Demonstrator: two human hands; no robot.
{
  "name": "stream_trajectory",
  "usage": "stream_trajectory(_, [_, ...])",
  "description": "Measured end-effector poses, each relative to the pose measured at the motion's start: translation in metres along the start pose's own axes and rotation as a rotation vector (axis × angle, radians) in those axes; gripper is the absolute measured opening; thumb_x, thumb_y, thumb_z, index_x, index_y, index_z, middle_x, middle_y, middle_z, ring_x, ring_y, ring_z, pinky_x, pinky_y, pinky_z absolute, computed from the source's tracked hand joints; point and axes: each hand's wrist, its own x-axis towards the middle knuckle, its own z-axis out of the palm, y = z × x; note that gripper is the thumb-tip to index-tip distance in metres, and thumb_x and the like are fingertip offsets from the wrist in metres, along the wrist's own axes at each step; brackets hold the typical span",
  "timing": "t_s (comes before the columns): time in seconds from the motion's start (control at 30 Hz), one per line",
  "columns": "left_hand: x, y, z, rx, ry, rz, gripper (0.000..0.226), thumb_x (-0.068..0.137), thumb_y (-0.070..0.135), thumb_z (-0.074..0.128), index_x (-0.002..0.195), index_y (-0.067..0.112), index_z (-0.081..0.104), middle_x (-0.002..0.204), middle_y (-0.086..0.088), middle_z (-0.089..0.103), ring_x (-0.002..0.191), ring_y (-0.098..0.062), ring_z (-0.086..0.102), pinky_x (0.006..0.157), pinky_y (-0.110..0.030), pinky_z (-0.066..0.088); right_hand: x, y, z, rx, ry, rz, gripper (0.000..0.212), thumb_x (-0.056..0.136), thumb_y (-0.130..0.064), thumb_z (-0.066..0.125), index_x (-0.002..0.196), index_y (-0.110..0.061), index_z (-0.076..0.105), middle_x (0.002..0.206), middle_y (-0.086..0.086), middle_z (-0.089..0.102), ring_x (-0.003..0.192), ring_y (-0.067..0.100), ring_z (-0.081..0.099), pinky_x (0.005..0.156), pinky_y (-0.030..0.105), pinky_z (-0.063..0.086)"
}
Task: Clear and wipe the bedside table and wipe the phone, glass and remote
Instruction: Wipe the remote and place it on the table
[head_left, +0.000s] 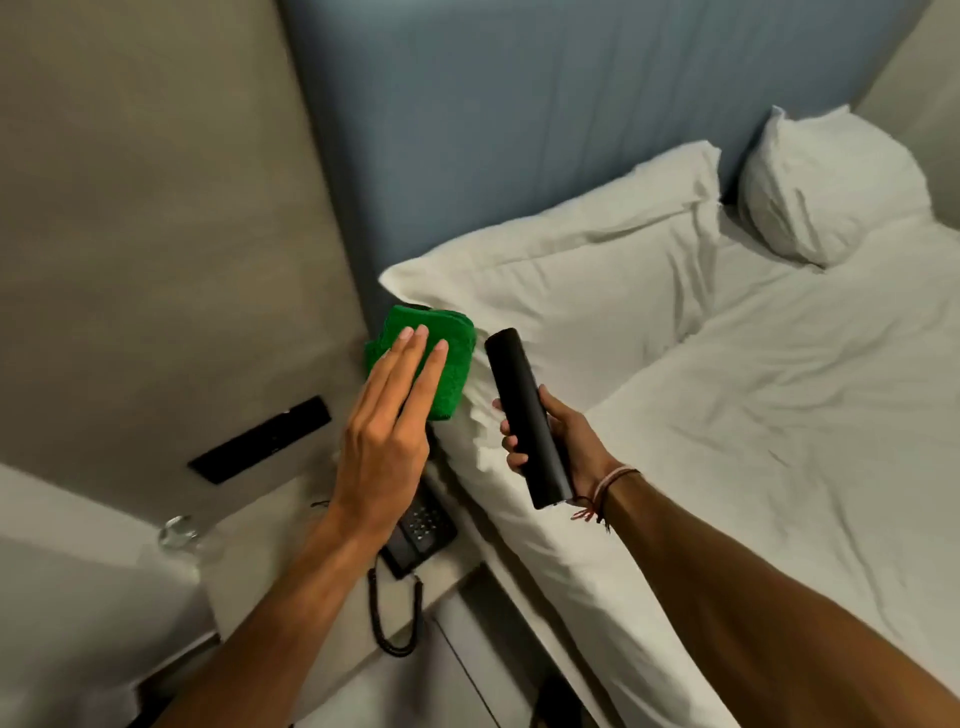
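Remote (524, 415) — the long black one — sits upright and slightly tilted in the right hand (558, 441), held up in the air above the edge of the bed (727, 415), well off the desk (291, 525). That grip is closed round the lower half only, fingers curled on one side and thumb on the other, so the top half stands free. The left hand (387, 431) is flat, fingers straight, carrying a folded green cloth (431, 358) against its palm just beside the remote's upper end; whether a thumb pins the cloth from below is hidden. The likely slip is here: a wipe pushed against the unsupported top could lever the remote out of the low grip, and the cloth, if only resting on straight fingers, could slide off. Below the left forearm the phone (421, 530) lies on the desk with its coiled cord (395, 613) hanging over the front edge — a lowered elbow could snag it. The glass (179, 532) stands near the desk's far left, and a careless sweep might tip it.
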Motion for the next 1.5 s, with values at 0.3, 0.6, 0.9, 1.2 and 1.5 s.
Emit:
stream_trajectory(0.3, [-0.066,-0.099,-0.056,0.239,0.006,-0.260,0.056,0.091,-0.009,0.029,0.143,-0.003,0.048,0.148,-0.025,0.049,0.139,-0.037,0.046,0.107,-0.052,0.048,0.088,0.127,0.111,0.003,-0.178,0.295,0.054,0.093,-0.046,0.054,0.120,0.000,0.060,0.090,0.015,0.058,0.080,0.023,0.057,0.070,0.032,0.051])
stream_trajectory(0.6, [-0.142,-0.140,-0.075,0.296,-0.149,-0.476,0.063,0.080,0.000,0.039,0.142,-0.004,0.048,0.146,-0.025,0.050,0.137,-0.039,0.047,0.107,-0.055,0.047,0.140,0.199,0.151,-0.060,-0.221,0.407,0.042,0.092,-0.042,0.062,0.112,-0.005,0.063,0.095,0.015,0.060,0.080,0.025,0.060,0.080,0.037,0.047])
stream_trajectory(0.9, [-0.151,-0.164,-0.071,0.275,-0.220,-0.609,0.077,0.071,-0.010,0.054,0.146,-0.001,0.043,0.152,-0.022,0.044,0.143,-0.037,0.040,0.111,-0.053,0.044,0.158,0.222,0.146,-0.110,-0.256,0.491,0.052,0.087,-0.040,0.066,0.123,-0.004,0.055,0.101,0.014,0.060,0.088,0.026,0.059,0.082,0.038,0.048])
stream_trajectory(1.2, [-0.163,-0.144,-0.051,0.268,-0.201,-0.557,0.073,0.076,-0.015,0.060,0.146,0.000,0.044,0.152,-0.021,0.044,0.143,-0.033,0.038,0.114,-0.050,0.040,0.173,0.213,0.154,-0.115,-0.172,0.429,0.059,0.096,-0.041,0.052,0.143,-0.005,0.050,0.127,0.017,0.058,0.107,0.029,0.060,0.109,0.041,0.040])
stream_trajectory(1.5, [-0.186,-0.117,-0.048,0.256,-0.261,-0.450,0.066,0.077,-0.010,0.054,0.141,0.001,0.052,0.149,-0.018,0.049,0.141,-0.032,0.044,0.107,-0.048,0.049,0.191,0.191,0.157,-0.123,-0.115,0.403,0.054,0.095,-0.044,0.051,0.132,-0.006,0.053,0.110,0.016,0.059,0.097,0.027,0.058,0.112,0.039,0.035])
